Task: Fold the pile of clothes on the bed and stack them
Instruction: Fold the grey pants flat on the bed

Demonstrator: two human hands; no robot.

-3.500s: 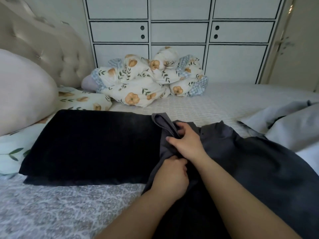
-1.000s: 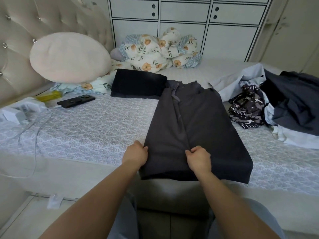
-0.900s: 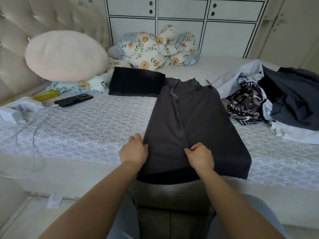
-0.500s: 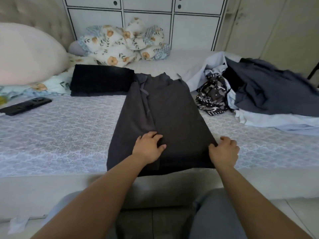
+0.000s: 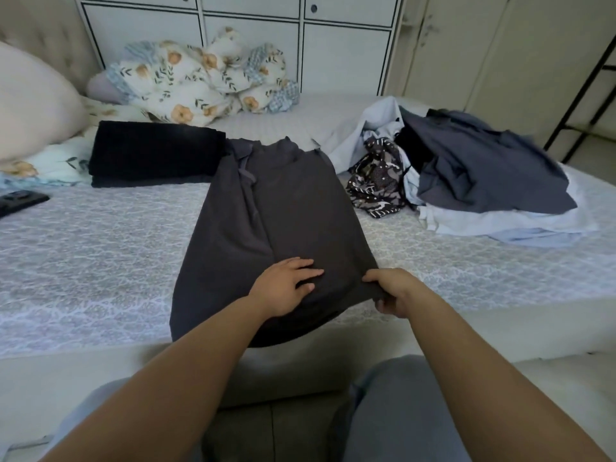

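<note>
Two hands work the near end of a dark grey garment (image 5: pixel 276 215) spread lengthwise on the bed (image 5: pixel 93 255), its hem draped a little over the mattress edge. A second earlier both hands pinched that hem near its middle and left corner; now the left hand (image 5: pixel 286 288) lies flat on the cloth with its fingers (image 5: pixel 308 265) straight and spread, pressing it down, while the right hand (image 5: pixel 391 290) has shifted to the garment's right corner, fingers curled round the edge and lifting it slightly. The change suggests the smoothing is over and a fold is starting, probably the right side or the hem being brought across while the left hand anchors the fabric. Beyond the garment's far left corner, touching it, sits a folded black item (image 5: pixel 153 153), the start of the stack. To the garment's right, just beside it, the unfolded pile of clothes (image 5: pixel 466 175) waits, so most of the task appears to lie ahead.
</note>
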